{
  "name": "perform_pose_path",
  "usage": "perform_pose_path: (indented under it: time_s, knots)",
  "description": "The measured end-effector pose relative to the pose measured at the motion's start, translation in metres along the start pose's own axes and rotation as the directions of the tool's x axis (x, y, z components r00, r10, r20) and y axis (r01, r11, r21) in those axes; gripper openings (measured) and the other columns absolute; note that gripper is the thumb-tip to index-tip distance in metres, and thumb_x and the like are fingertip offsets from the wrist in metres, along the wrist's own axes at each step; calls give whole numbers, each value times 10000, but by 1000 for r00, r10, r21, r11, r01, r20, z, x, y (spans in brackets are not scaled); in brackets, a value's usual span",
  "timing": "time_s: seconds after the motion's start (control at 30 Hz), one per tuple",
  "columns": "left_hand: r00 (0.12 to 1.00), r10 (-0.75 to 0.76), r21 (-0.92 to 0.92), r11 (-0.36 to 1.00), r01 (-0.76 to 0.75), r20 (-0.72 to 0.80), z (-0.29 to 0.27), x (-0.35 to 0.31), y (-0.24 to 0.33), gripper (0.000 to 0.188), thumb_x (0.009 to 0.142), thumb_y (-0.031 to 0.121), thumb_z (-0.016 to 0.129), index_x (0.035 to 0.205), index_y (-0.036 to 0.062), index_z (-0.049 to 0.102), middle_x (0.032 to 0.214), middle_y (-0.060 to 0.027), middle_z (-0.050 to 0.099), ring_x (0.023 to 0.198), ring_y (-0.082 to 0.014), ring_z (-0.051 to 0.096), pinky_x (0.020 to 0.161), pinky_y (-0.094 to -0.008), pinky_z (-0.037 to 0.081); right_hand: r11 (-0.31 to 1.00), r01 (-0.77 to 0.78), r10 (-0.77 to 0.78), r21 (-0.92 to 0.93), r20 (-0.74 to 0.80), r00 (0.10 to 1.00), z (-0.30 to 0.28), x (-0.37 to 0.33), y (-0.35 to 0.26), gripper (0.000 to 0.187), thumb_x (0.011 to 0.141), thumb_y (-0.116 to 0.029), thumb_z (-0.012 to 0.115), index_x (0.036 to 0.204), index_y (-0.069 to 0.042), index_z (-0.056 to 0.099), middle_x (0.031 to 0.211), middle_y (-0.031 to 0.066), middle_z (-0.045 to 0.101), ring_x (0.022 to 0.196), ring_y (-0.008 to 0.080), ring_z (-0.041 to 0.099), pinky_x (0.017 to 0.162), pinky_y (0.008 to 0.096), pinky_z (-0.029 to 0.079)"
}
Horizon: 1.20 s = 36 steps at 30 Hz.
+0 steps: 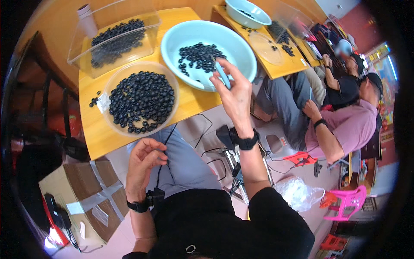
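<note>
My right hand (236,93) is closed around a slim tool with a light blue handle (223,74). Its thin tip points into a pale blue basin (243,56), over a heap of small round black pieces (199,57). Lower and to the left, my left hand (146,162) is held above my lap with curled fingers, thumb close to the fingertips; whatever they hold is too small to make out. Just beyond it, a shallow round clear tray (108,123) on the table holds many shiny round black pieces (140,99), some with pale spots.
A clear rectangular bin (151,32) with more black pieces stands at the yellow table's (92,140) far left, before a pale bottle (87,19). Two people sit at the right by another table (286,67). A taped carton (82,181) and cables lie below.
</note>
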<state>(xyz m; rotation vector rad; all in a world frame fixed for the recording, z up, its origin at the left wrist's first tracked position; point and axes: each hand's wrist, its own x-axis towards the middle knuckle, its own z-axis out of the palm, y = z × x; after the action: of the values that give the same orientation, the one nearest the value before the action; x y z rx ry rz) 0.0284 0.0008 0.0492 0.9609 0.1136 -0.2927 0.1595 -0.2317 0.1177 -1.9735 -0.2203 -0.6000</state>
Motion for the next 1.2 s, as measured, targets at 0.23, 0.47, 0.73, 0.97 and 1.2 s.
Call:
perform_pose_path:
  time_s: [0.23, 0.47, 0.73, 0.97, 1.2]
  knots:
    - [969, 175, 249, 960, -128, -176, -16, 9, 38, 218, 841, 69, 607, 1046, 6, 569, 947, -94, 625, 808, -132, 614, 740, -260, 511, 993, -116, 120, -33, 147, 982, 4, -69, 9, 161, 764, -14, 660, 917, 35, 648, 731, 100, 628, 654, 138, 585, 608, 259, 455]
    - [856, 496, 786, 584, -203, -148, -27, 46, 49, 195, 717, -31, 643, 911, -48, 635, 827, -100, 623, 741, -162, 619, 673, -267, 501, 933, -349, 326, 90, 204, 923, 14, -97, 17, 130, 802, -36, 655, 917, 21, 665, 664, 40, 613, 606, 70, 555, 554, 216, 435]
    - [846, 518, 989, -3, -146, 126, -1, 89, 29, 261, 613, 5, 682, 859, 47, 607, 822, -120, 551, 842, -327, 570, 702, -406, 457, 918, -393, 366, 58, 266, 892, 14, -106, 8, 133, 796, -66, 652, 910, -1, 671, 688, 56, 634, 598, 77, 553, 540, 240, 445]
    - [920, 392, 997, 64, -37, 9, -5, 79, 33, 276, 623, -1, 683, 857, 39, 542, 748, -124, 538, 722, -318, 562, 640, -405, 431, 953, -293, 255, 79, 316, 914, 25, -107, 4, 164, 771, -32, 651, 934, -10, 661, 793, 139, 656, 682, 228, 645, 607, 307, 484]
    - [859, 488, 985, -2, -175, 153, -6, 82, 29, 224, 673, -8, 648, 867, 45, 550, 783, -139, 528, 735, -353, 556, 645, -418, 435, 957, -281, 236, 75, 363, 901, 24, -109, -4, 149, 770, -13, 643, 918, 0, 656, 780, 147, 648, 695, 241, 649, 609, 309, 485]
